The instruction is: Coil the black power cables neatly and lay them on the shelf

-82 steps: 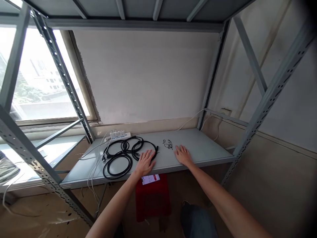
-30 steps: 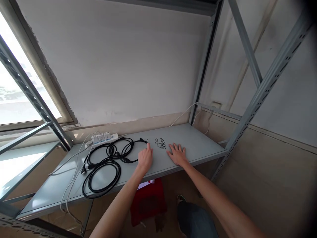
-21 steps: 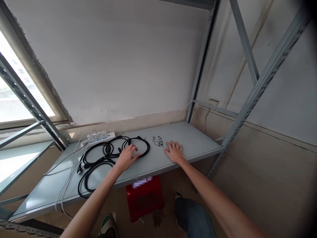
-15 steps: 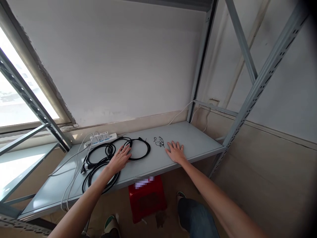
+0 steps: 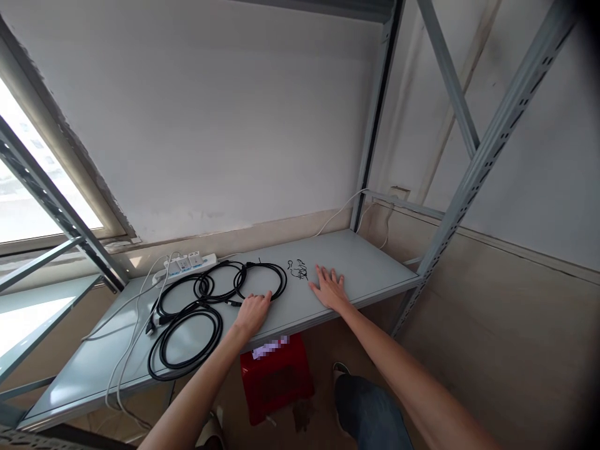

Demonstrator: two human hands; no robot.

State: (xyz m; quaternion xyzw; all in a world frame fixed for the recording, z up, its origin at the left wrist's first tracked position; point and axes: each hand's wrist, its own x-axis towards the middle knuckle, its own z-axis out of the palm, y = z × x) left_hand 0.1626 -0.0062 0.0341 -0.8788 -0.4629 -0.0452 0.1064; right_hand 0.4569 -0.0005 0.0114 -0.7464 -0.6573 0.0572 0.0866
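Head view: the left hand (image 5: 254, 314) sits at the near edge of the rightmost black coil (image 5: 284, 282) on the shelf (image 5: 375, 270), I can't tell its grip, right hand (image 5: 330, 292) spread wide, the coil likely light, springy, best pinched across its strands.

On our shelf (image 5: 370, 262), coiled cables (image 5: 204, 304) lie left of the twist ties (image 5: 300, 272) and in front of the power strip (image 5: 190, 266), while a stool (image 5: 277, 384) stands on the floor (image 5: 325, 347).

1 red stool (image 5: 276, 384) on floor (image 5: 323, 375); white power strip (image 5: 185, 267) near wall (image 5: 244, 125); window (image 5: 23, 215) left.
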